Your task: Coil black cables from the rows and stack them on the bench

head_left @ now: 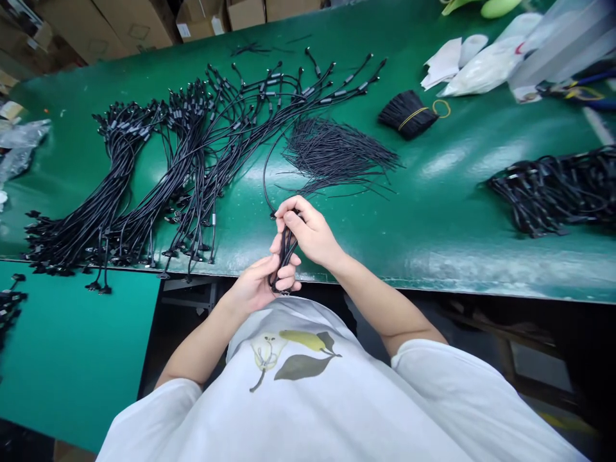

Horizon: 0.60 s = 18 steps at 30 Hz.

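Observation:
A black cable (287,249) is folded into a narrow looped bundle between my two hands, near the table's front edge. My left hand (262,280) wraps its fingers round the lower part of the bundle. Higher up, my right hand (308,230) pinches the bundle's top with thumb and fingers. One cable curves up from beside the right fingertips towards the pile behind. Just beyond my hands lies a loose heap of thin black ties (337,151). To the left, long black cables (192,167) with plugs at both ends spread out in bunches.
The green table (433,256) carries a banded bundle of black ties (408,115) and a row of coiled cables (558,189) on the right. White bags (491,64) and pliers (582,93) lie at the back right. Cardboard boxes (129,22) stand behind.

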Available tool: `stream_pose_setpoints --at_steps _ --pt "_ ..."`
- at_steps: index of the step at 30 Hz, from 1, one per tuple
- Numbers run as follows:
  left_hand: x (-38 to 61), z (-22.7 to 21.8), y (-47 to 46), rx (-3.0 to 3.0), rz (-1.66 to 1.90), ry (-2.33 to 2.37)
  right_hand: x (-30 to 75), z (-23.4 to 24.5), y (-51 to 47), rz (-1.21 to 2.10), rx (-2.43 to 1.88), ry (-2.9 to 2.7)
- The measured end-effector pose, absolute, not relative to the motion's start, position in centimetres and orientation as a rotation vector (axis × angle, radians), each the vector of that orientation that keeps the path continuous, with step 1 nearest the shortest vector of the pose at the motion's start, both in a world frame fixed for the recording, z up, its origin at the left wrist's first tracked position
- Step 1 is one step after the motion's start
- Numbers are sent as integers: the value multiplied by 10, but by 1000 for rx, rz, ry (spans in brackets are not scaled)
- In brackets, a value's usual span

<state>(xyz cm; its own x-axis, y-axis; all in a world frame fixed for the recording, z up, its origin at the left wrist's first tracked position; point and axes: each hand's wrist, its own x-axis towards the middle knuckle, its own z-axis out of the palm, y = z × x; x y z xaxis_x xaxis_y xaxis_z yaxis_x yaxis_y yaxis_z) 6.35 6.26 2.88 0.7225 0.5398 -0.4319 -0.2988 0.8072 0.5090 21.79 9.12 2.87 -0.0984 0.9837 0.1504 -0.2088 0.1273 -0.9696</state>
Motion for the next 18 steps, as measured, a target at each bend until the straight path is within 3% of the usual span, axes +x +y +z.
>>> stream_pose_setpoints --at_steps 4,8,12,18 --pt "66 22 59 456 463 633 229 29 91 1236 -954 -1417" --pt "62 21 63 606 511 745 248 29 86 650 -1031 -1952" --pt "53 28 68 880 317 741 256 27 67 163 -794 -2587" --pt "39 52 61 1349 -38 698 249 32 24 -176 -735 -2743"
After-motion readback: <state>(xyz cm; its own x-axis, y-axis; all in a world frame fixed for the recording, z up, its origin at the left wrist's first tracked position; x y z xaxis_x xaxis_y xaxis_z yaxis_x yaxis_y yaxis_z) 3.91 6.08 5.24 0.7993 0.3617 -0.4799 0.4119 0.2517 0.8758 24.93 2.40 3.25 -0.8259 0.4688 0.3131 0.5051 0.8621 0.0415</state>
